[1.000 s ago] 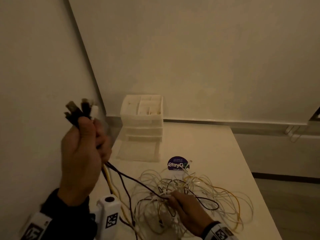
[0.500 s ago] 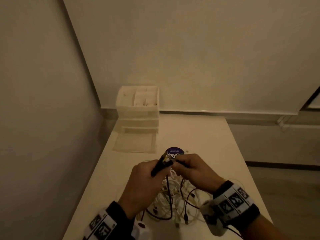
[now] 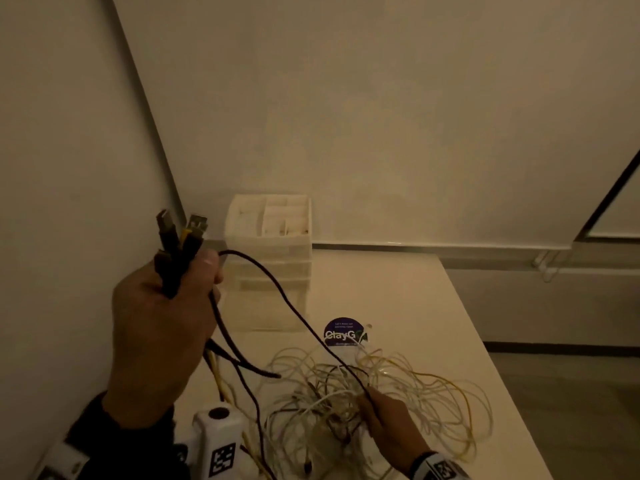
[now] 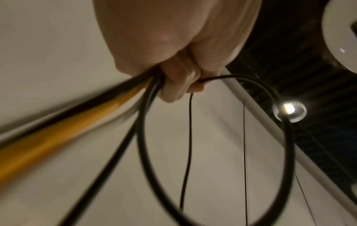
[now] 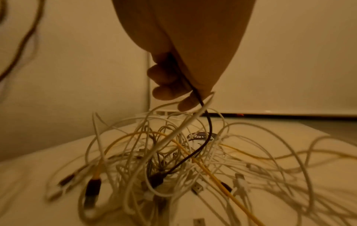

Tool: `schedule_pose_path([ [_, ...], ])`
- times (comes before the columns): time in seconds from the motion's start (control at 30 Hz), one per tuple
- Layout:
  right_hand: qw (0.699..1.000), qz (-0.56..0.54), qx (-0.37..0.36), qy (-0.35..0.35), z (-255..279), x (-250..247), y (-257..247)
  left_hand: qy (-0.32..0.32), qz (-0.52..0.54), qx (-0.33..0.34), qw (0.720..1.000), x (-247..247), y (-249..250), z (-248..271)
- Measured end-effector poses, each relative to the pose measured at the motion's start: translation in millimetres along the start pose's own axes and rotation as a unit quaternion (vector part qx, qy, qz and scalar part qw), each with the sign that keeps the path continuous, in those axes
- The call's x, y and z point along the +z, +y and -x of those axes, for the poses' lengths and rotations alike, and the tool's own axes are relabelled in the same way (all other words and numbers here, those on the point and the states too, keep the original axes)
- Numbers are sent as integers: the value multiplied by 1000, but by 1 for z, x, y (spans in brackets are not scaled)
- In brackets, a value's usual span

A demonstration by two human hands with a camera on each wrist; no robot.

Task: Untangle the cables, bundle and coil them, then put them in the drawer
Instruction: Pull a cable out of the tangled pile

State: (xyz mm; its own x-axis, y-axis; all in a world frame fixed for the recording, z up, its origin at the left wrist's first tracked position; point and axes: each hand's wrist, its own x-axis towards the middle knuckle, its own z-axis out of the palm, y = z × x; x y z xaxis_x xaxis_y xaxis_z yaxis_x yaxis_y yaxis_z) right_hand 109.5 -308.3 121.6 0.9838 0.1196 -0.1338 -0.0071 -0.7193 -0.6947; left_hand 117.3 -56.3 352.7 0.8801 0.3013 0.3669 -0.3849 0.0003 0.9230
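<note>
While left hand (image 3: pixel 162 327) is gripping gathered plug ends (image 3: pixel 180 237) w/ curled fingers (image 4: pixel 179 82), right hand (image 3: pixel 388 420) is pinching a black cable (image 3: pixel 294 306) in the tangle (image 3: pixel 381 393), still untangling; next probably needing it drawn free.

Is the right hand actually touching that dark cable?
Touching. The right wrist view shows the dark cable running between the right hand's curled fingers.

In the left wrist view the yellow cable (image 4: pixel 63 134) and the black cables (image 4: pixel 119 146) beside it blur and run off the lower left of the frame. The tangle (image 5: pixel 173 160) smears at the lower left of the right wrist view; its plugs are unreadable. The drawer unit (image 3: pixel 273 247) compartments' contents are too dim to tell.
</note>
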Motion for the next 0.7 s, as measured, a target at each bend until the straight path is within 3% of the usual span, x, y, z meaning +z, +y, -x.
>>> schedule_pose_path([
  [0.13,999,13,12,42,-12,-9,-3,34,-109,58,992,-24,-3,-3],
  [0.27,996,-84,-9,35,-8,-25,-24,-15,-370,131,919,-28,-17,10],
  [0.4,986,-142,-85,31,2,-42,-55,-58,-357,74,929,-19,-38,18],
  [0.47,977,-174,-117,44,4,-48,-74,-168,-312,33,935,-7,-48,25],
  [0.57,965,-189,-169,60,3,-58,-104,-290,-283,23,914,16,-67,37],
  [0.63,960,-200,-185,71,3,-67,-120,-306,-279,26,910,27,-78,42],
  [0.7,953,-220,-191,76,3,-76,-127,-279,-259,32,924,31,-80,42],
])
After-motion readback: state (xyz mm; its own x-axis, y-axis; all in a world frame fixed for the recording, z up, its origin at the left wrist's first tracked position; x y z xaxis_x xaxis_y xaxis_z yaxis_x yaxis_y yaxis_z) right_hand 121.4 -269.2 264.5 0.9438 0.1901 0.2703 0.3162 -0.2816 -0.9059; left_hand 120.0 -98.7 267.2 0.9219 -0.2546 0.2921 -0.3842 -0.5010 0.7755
